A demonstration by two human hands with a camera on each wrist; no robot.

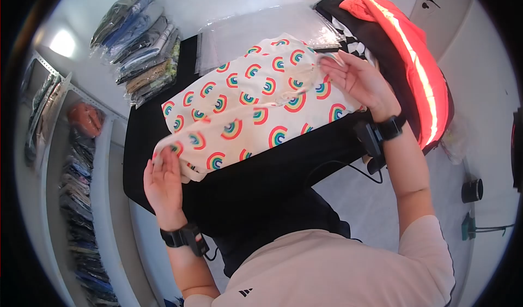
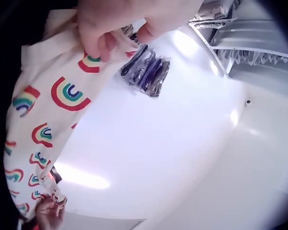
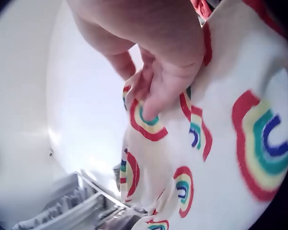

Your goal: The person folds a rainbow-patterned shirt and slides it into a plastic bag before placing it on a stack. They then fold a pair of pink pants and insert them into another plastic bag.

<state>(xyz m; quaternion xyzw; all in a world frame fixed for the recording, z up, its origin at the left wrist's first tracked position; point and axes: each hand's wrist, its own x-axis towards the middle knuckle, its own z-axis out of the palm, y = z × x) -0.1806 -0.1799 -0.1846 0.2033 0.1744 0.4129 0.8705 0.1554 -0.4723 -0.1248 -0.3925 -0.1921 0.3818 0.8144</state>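
Note:
A white garment printed with rainbows (image 1: 234,105) lies over the black table, its near part lifted between both hands. My left hand (image 1: 164,184) pinches its lower left corner. In the left wrist view, that hand's thumb and fingers (image 2: 103,48) close on the cloth's edge, and the printed fabric (image 2: 48,100) hangs down. My right hand (image 1: 359,80) holds the upper right end, where the cloth is bunched. The right wrist view shows its fingertips (image 3: 151,110) gripping a fold, with loose fabric (image 3: 221,158) draping beside it.
Clear plastic bags (image 1: 234,34) lie at the table's far side. Bagged folded clothes (image 1: 141,45) are stacked at the back left, above a shelf rack (image 1: 103,160) with more. An orange garment with a bright stripe (image 1: 408,50) lies at the right. The black table's (image 1: 147,170) front edge is near my body.

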